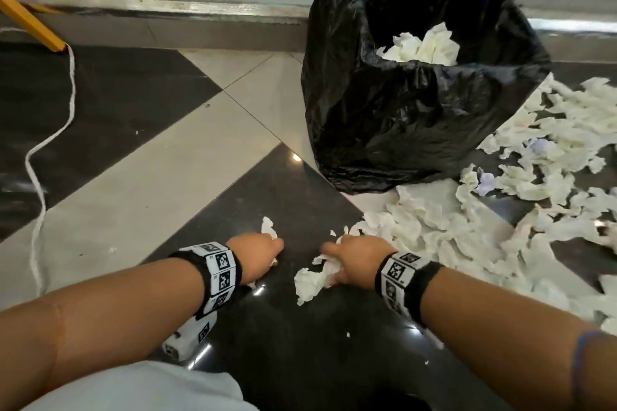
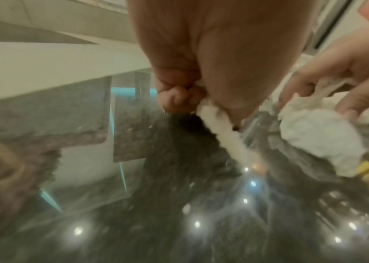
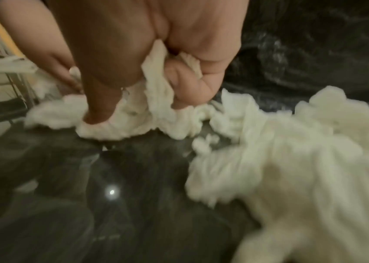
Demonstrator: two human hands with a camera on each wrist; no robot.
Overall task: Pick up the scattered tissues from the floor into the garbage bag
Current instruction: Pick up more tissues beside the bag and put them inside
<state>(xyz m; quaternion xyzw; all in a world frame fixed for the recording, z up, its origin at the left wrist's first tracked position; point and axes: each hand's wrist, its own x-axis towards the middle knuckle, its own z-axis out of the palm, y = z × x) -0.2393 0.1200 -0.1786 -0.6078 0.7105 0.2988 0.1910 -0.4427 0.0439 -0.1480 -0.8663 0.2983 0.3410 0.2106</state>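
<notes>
A black garbage bag [image 1: 400,117] stands open on the floor ahead, with crumpled tissues [image 1: 424,47] inside its mouth. A wide spread of white tissues [image 1: 521,197] covers the floor to its right and front. My left hand [image 1: 263,252] is low over the dark tile, fingers curled round a small tissue piece [image 2: 219,128]. My right hand [image 1: 350,260] grips a bunch of tissue [image 1: 314,280] at the near edge of the spread; the right wrist view shows the fingers [image 3: 187,83] curled into the tissue bunch [image 3: 133,121].
A white cord [image 1: 50,130] trails across the floor at the left, near a yellow leg [image 1: 30,22]. A raised metal-edged step [image 1: 167,8] runs behind the bag. A white marked device [image 1: 190,337] lies under my left forearm. Small tissue scraps dot the dark tile.
</notes>
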